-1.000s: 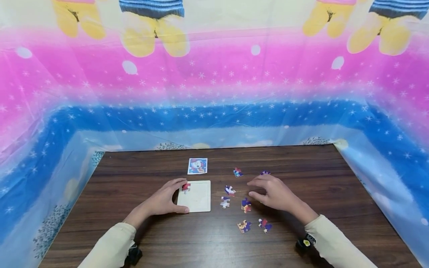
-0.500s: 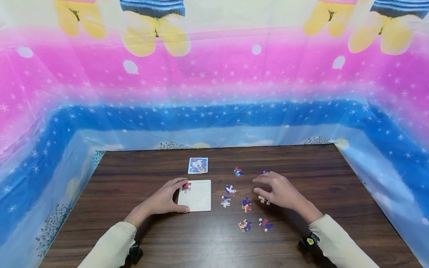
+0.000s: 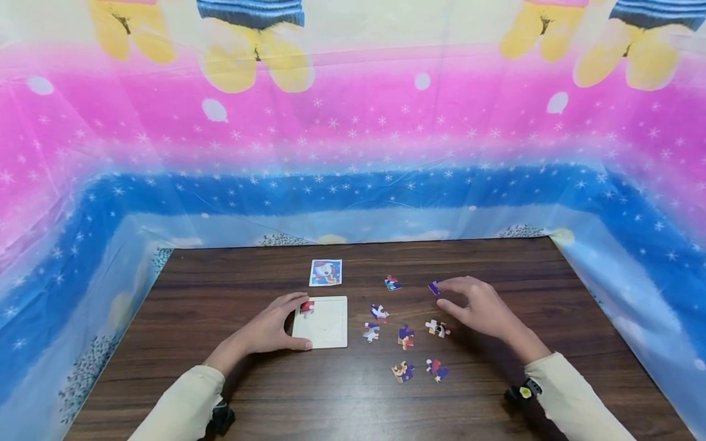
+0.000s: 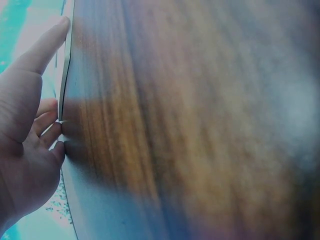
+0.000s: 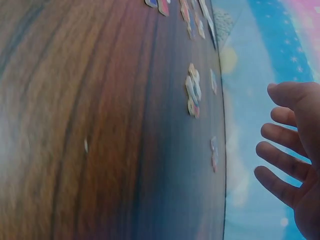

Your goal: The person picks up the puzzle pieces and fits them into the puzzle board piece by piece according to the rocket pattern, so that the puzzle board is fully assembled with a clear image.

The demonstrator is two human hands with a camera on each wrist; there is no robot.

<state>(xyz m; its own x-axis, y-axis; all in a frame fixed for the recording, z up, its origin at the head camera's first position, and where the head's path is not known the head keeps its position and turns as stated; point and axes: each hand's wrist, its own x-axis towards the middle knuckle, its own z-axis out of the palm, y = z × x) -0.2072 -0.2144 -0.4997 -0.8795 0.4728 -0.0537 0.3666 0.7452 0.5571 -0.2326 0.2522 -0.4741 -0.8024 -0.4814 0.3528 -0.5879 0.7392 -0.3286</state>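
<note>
In the head view my left hand (image 3: 274,324) grips the left side of a square, cream puzzle tray (image 3: 331,324), thumb at its near edge and fingers at its far corner. A red-and-white jigsaw piece (image 3: 307,307) lies in the tray's upper left corner. My right hand (image 3: 480,306) hovers over the table with loosely bent fingers, holding nothing. Its fingertips are nearest to a purple jigsaw piece (image 3: 433,287), partly covered by them. In the right wrist view the hand (image 5: 295,145) is raised off the table, fingers apart.
A small picture card (image 3: 326,273) of a white cartoon dog lies behind the tray. Several loose pieces are spread right of it, among them a white-and-tan piece (image 3: 437,328), a purple-and-orange piece (image 3: 405,337) and a red-and-blue piece (image 3: 392,282). Patterned cloth (image 3: 353,190) hangs along the table's back.
My right hand has moved right, away from the middle pieces, uncovering the white-and-tan piece and more of the purple one. The left hand and tray have stayed in place.
</note>
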